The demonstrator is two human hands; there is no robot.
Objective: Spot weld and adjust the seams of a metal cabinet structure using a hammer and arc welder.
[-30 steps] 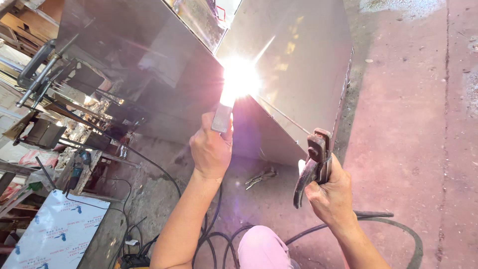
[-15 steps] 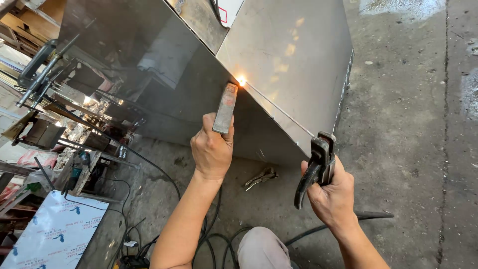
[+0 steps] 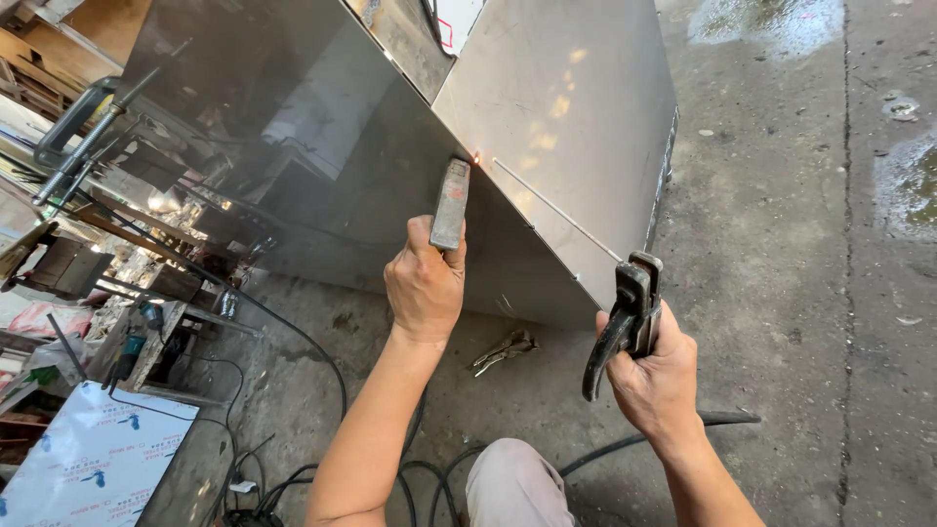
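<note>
Stainless steel sheet box (image 3: 547, 127) is standing on the concrete floor (image 3: 781, 293), a small orange spot (image 3: 475, 156) glowing at its corner seam. The left hand (image 3: 424, 288) is grasping a flat metal bar (image 3: 450, 204) pressed against that seam. The right hand (image 3: 659, 376) is clenching a welding electrode holder (image 3: 625, 317), its thin rod (image 3: 556, 210) reaching toward the spot. Locking pliers (image 3: 503, 351) are lying on the floor.

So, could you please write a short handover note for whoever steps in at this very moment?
Left hand: grips a flat metal bar, pressed on the corner seam of the stainless steel box.
Right hand: grips the electrode holder; its welding rod lies along the seam, tip by a small orange glow.
Locking pliers lie on the concrete floor.
Done: no arc burning.
Left: seam looks unwelded below the glow.
</note>
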